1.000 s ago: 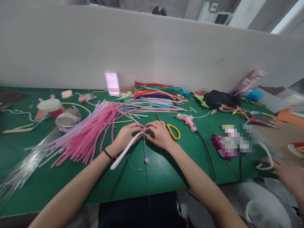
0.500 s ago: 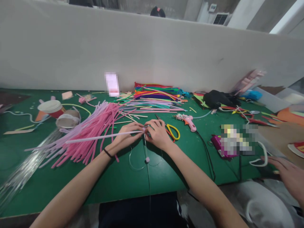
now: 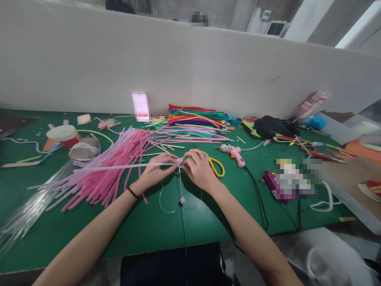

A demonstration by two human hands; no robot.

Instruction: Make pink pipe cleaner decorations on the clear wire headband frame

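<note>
My left hand and my right hand meet over the middle of the table, fingers closed on one lilac pipe cleaner. Its long free end stretches left over a pile of pink pipe cleaners. Between the fingertips the pipe cleaner is bent or wound at the top of a thin wire stem, which runs down toward my lap. Lower on that stem sits a small lilac knot, with thin wire loops curving out on both sides. Fingers hide part of the winding.
Yellow-handled scissors lie just beyond my right hand, with a pink glue gun and its black cord to the right. Multicoloured pipe cleaners lie at the back. Silver wires, a paper cup and a tape roll are left.
My fingers have shifted slightly on the lilac pipe cleaner, and more lilac shows between them. Its free end sits a little lower. Another person's hand at the right edge has left the view.
</note>
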